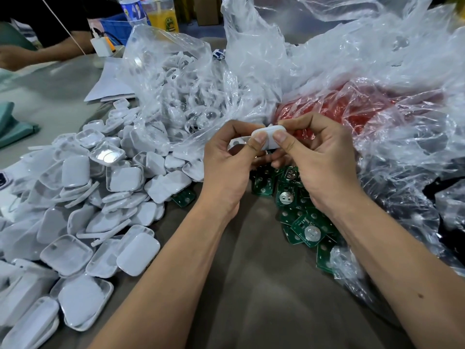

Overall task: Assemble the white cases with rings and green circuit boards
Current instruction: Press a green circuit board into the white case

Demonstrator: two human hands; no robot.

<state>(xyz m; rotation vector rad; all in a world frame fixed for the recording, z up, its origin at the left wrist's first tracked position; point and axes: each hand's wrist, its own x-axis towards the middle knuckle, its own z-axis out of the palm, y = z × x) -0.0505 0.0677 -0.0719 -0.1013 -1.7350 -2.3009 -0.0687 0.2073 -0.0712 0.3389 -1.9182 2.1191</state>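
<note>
Both hands meet at the middle of the view around one white case (269, 141). My left hand (227, 167) pinches its left end with thumb and fingers, and my right hand (317, 159) pinches its right end, thumbs on the near face. A white piece sticks out at the case's left, partly hidden by my left fingers. A big heap of white case halves (100, 197) lies to the left. Green circuit boards (302, 222) with coin cells lie under and beside my right wrist. A clear bag of white rings (181, 96) stands behind the hands.
Crumpled clear plastic bags (377, 84) fill the right and back, one over something red (352, 109). Another person's arm (50, 49) rests at the far left. Bottles (133, 11), a blue crate (115, 26) and a white charger (102, 46) stand at the back. Papers (108, 86) lie beside the ring bag.
</note>
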